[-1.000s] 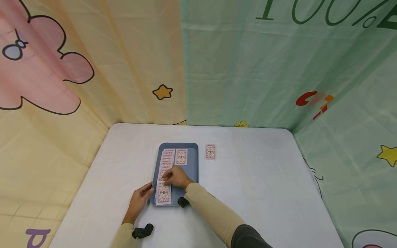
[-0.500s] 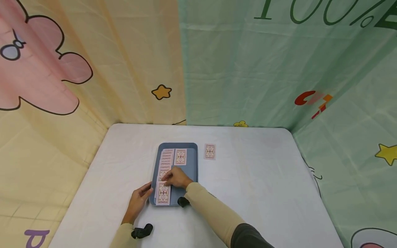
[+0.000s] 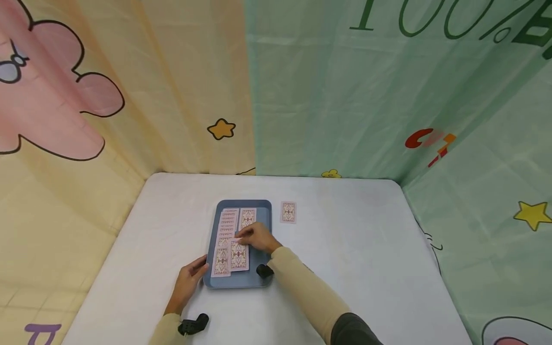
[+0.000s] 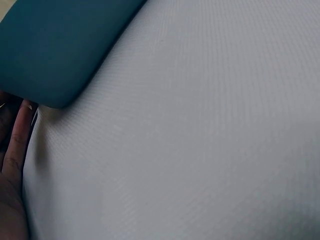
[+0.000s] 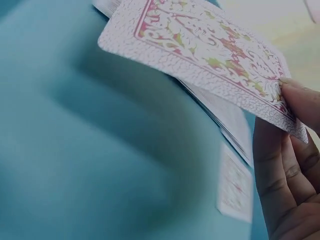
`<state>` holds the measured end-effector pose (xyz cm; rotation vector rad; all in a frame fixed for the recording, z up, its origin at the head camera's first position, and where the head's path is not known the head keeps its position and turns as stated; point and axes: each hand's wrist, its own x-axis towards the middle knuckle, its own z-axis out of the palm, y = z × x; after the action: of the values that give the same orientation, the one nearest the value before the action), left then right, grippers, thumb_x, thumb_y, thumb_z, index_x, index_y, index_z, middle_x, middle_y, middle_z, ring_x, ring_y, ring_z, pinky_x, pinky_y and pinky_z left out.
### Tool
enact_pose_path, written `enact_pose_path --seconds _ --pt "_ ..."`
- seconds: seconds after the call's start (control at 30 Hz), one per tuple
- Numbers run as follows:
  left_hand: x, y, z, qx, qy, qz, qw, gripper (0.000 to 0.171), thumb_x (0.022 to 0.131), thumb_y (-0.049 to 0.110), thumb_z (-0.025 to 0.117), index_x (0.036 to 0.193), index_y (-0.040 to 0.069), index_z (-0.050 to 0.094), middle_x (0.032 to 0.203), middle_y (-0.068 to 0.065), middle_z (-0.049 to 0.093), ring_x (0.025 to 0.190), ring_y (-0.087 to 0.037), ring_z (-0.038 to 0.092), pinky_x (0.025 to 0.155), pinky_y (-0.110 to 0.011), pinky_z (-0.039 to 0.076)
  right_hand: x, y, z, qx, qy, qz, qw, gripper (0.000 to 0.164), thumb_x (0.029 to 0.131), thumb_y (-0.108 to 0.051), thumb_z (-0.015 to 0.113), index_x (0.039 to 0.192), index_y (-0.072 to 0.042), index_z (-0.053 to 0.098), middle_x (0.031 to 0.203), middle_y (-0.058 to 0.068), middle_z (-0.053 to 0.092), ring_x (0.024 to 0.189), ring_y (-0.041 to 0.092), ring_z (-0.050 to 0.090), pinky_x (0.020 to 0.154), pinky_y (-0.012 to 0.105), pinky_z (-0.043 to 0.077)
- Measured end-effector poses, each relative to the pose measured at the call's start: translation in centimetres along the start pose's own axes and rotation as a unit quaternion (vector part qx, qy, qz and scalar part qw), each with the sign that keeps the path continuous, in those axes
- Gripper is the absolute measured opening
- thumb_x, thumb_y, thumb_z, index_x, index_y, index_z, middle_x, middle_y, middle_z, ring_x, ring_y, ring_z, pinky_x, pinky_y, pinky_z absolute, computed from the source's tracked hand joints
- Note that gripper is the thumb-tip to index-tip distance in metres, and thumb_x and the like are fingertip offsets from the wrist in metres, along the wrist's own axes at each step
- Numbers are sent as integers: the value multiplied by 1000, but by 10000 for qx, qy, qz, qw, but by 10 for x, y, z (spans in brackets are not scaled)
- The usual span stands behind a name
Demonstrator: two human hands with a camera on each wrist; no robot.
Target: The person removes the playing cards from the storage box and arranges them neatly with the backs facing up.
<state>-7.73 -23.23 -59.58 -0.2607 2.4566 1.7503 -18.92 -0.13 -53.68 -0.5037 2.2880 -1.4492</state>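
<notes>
A playing card [image 3: 238, 255], its red patterned back facing up, is pinched at its far edge by my right hand [image 3: 257, 236]. In the right wrist view the thumb [image 5: 302, 102] lies on the card's back, fingers beneath, and the card is raised and tilted above the blue tray [image 5: 100, 165], casting a shadow. An overlapping column of cards [image 3: 225, 230] runs down the tray's left side. One more card [image 3: 247, 216] lies at the tray's upper right, partly behind the right hand. My left hand [image 3: 188, 280] touches the tray's left rim with fairly straight fingers [image 4: 19, 135].
A single card [image 3: 288, 212] lies face down on the white table [image 3: 345, 249], right of the tray. Printed curtains [image 3: 327, 96] stand along the table's back and sides. Each wrist carries a black camera [image 3: 193, 325].
My right hand has drawn the card from the lower end of the left column and moved it up and to the right. The left hand stays at the tray's rim.
</notes>
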Motion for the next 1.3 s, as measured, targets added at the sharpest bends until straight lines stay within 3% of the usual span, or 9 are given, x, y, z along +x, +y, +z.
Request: enact_pose_path --seconds 0.37,0.6,0.67,0.8,0.87,1.1,1.3 --pt "3 -1 1 89 131 51 9999 43 97 12 57 134 -9 50 135 -25 53 123 -30 51 89 -6 36 4 6 -75 285 701 161 9970 15 87 -11 72 99 -4 75 96 5 72 84 13 63 75 26 52" --pt "2 -1 -1 46 144 11 9999 44 97 12 58 134 -9 50 136 -25 52 112 2 50 88 -4 35 8 24 -114 496 1288 283 9900 16 87 -9 72 101 -3 75 102 7 72 87 15 62 78 27 52" --pt "2 -1 -1 53 134 5 9999 44 97 13 58 134 -10 50 135 -25 52 115 -3 52 88 -4 36 9 33 -125 592 1384 364 9879 18 87 -10 72 103 -3 74 102 8 71 87 15 62 77 28 52" --pt "2 -1 1 47 62 3 10000 45 97 15 58 134 -10 49 136 -25 51 126 -29 50 91 -7 37 10 51 -148 669 1532 645 9838 21 88 -13 70 106 -2 73 103 10 71 86 17 62 76 29 53" --pt "2 -1 2 51 26 -15 10000 46 97 15 58 135 -10 49 137 -25 50 128 -36 47 92 -9 37 10 59 -160 632 1616 816 9814 22 88 -14 70 107 -3 73 104 10 70 87 18 62 78 31 53" --pt "0 1 1 96 64 -72 9999 46 98 17 57 136 -8 49 138 -23 51 126 -29 50 93 -10 37 11 83 -188 655 1835 1286 9724 25 87 -16 72 109 -3 72 106 12 70 88 19 61 87 44 51" --pt "-1 1 2 1 68 -50 10000 45 98 15 57 135 -9 48 138 -24 50 127 -34 48 95 -12 38 9 101 -198 561 1909 1494 9686 24 87 -14 72 107 0 71 105 13 70 86 17 61 79 35 53"
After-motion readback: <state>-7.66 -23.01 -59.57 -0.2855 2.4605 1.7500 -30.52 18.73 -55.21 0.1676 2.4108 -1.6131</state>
